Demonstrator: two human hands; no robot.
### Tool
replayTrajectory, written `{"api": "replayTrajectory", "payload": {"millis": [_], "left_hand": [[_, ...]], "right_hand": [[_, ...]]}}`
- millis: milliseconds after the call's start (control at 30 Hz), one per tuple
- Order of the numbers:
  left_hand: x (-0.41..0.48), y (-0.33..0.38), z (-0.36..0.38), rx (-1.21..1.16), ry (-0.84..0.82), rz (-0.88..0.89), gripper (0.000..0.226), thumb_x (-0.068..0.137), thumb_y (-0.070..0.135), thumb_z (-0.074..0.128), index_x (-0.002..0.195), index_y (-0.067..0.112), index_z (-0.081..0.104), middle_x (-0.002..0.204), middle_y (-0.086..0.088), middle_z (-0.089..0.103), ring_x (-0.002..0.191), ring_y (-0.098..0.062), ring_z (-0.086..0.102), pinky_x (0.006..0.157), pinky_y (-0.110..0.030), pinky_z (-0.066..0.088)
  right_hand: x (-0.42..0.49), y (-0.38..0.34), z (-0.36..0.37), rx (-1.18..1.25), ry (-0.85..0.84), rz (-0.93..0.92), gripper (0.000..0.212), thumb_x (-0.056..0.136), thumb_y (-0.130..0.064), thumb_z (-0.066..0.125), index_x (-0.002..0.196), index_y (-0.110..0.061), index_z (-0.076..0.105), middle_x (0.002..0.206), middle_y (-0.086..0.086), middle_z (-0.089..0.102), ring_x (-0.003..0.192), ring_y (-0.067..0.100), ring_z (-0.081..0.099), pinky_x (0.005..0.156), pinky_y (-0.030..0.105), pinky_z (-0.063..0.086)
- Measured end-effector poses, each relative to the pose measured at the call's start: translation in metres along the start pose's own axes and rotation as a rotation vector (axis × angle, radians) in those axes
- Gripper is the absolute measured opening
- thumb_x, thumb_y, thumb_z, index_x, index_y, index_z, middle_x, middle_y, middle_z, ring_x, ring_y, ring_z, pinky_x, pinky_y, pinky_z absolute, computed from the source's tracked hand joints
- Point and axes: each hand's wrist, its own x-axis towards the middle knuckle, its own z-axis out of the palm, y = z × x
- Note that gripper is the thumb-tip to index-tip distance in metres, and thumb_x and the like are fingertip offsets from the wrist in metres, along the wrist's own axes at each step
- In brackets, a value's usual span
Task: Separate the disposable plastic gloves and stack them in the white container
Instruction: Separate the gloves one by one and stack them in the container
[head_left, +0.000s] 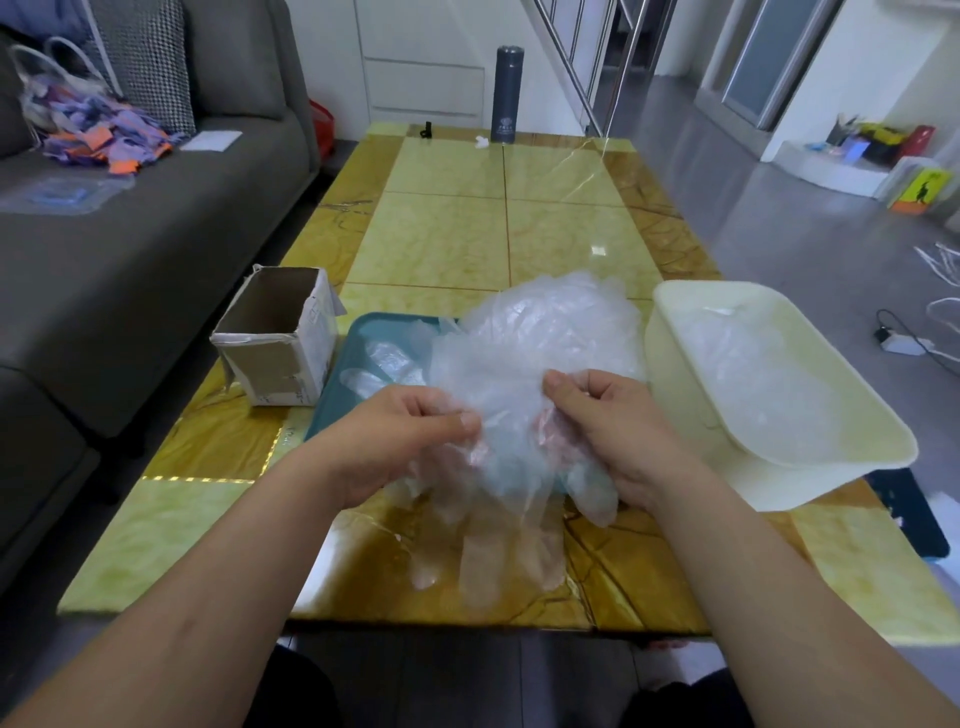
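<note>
Separation is the step in hand: both hands work one clump of disposable plastic gloves (524, 343), held just above the worktop (441, 234), between the teal tray (332, 410) on the left and the white container (769, 483) on the right. The left hand (410, 436) pinches the film between thumb and curled fingers, its grip clenched on the clump. The right hand (608, 431) has its grip grasping the other side of the same bunch. Glove fingers dangle below both hands toward the near edge. Loose gloves (384, 364) lie in the tray, and a pale stack (753, 374) sits in the container. The next move, I judge, calls for peeling a single sheet free, which is tricky because the film clings and the layers blur together. That sheet then goes right and is laid flat on the stack.
</note>
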Motion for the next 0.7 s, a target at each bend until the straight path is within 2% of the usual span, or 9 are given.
{"api": "replayTrajectory", "payload": {"millis": [67, 100, 200, 233, 300, 400, 533, 600, 700], "left_hand": [[-0.003, 0.001, 0.0, -0.069, 0.02, 0.035, 0.02, 0.093, 0.022, 0.074, 0.101, 0.004, 0.077, 0.106, -0.018, 0.077, 0.092, -0.031, 0.076, 0.082, -0.039, 0.061], [-0.005, 0.004, 0.0, -0.133, 0.026, 0.048, 0.02, 0.093, 0.021, 0.073, 0.103, 0.004, 0.076, 0.109, -0.02, 0.076, 0.094, -0.034, 0.076, 0.081, -0.041, 0.064], [-0.01, 0.015, -0.005, -0.248, 0.05, 0.053, 0.043, 0.09, 0.024, 0.072, 0.122, -0.004, 0.067, 0.118, -0.024, 0.073, 0.101, -0.039, 0.076, 0.082, -0.044, 0.065], [-0.011, 0.019, -0.005, -0.257, 0.056, 0.053, 0.048, 0.09, 0.028, 0.072, 0.126, -0.004, 0.066, 0.12, -0.025, 0.072, 0.102, -0.039, 0.075, 0.082, -0.043, 0.065], [-0.015, 0.025, -0.001, -0.275, 0.048, 0.03, 0.047, 0.095, 0.035, 0.068, 0.13, 0.003, 0.065, 0.12, -0.024, 0.073, 0.106, -0.04, 0.074, 0.088, -0.047, 0.063], [-0.014, 0.037, 0.015, -0.275, 0.061, 0.039, 0.032, 0.102, 0.02, 0.062, 0.128, 0.001, 0.063, 0.115, -0.021, 0.075, 0.106, -0.039, 0.075, 0.092, -0.051, 0.059], [0.006, 0.065, 0.044, -0.264, 0.112, 0.12, 0.016, 0.102, 0.012, 0.063, 0.116, 0.005, 0.067, 0.096, -0.011, 0.077, 0.08, -0.025, 0.076, 0.065, -0.036, 0.061], [0.019, 0.084, 0.065, -0.304, 0.097, 0.12, 0.009, 0.102, 0.012, 0.064, 0.109, 0.007, 0.066, 0.088, -0.009, 0.075, 0.073, -0.023, 0.074, 0.059, -0.033, 0.058], [0.037, 0.108, 0.1, -0.276, 0.031, 0.11, 0.006, 0.102, 0.01, 0.065, 0.107, 0.006, 0.066, 0.087, -0.011, 0.071, 0.074, -0.024, 0.073, 0.058, -0.032, 0.056]], "right_hand": [[-0.003, -0.004, -0.003, 0.021, -0.029, 0.043, 0.06, 0.089, -0.048, 0.078, 0.092, 0.01, 0.064, 0.079, 0.021, 0.066, 0.072, 0.033, 0.063, 0.07, 0.044, 0.057], [-0.005, -0.008, -0.006, 0.015, -0.073, 0.071, 0.059, 0.087, -0.049, 0.078, 0.091, 0.008, 0.066, 0.079, 0.02, 0.067, 0.072, 0.032, 0.065, 0.07, 0.044, 0.059], [-0.016, -0.017, -0.014, 0.024, -0.193, 0.115, 0.026, 0.091, -0.033, 0.077, 0.074, -0.014, 0.071, 0.075, 0.012, 0.071, 0.072, 0.029, 0.07, 0.075, 0.045, 0.061], [-0.017, -0.019, -0.016, 0.045, -0.193, 0.1, 0.026, 0.093, -0.028, 0.076, 0.07, -0.018, 0.071, 0.076, 0.013, 0.07, 0.072, 0.029, 0.07, 0.073, 0.043, 0.061], [-0.019, -0.023, -0.016, 0.093, -0.141, 0.067, 0.022, 0.095, -0.026, 0.073, 0.076, -0.016, 0.069, 0.086, 0.021, 0.069, 0.071, 0.028, 0.07, 0.067, 0.038, 0.06], [-0.019, -0.037, -0.015, 0.04, -0.027, -0.008, 0.023, 0.1, -0.032, 0.069, 0.082, -0.017, 0.063, 0.09, 0.025, 0.068, 0.072, 0.032, 0.07, 0.065, 0.036, 0.056], [-0.015, -0.074, -0.033, -0.069, 0.11, -0.08, 0.017, 0.105, -0.026, 0.062, 0.097, -0.011, 0.064, 0.07, 0.009, 0.067, 0.048, 0.02, 0.064, 0.042, 0.024, 0.045], [-0.012, -0.092, -0.053, -0.102, 0.151, -0.08, 0.015, 0.104, -0.025, 0.063, 0.097, -0.012, 0.06, 0.065, 0.007, 0.065, 0.044, 0.02, 0.06, 0.041, 0.025, 0.045], [-0.005, -0.11, -0.09, -0.17, 0.257, -0.081, 0.015, 0.103, -0.025, 0.065, 0.102, -0.011, 0.06, 0.07, 0.01, 0.066, 0.044, 0.02, 0.062, 0.042, 0.026, 0.049]]}}
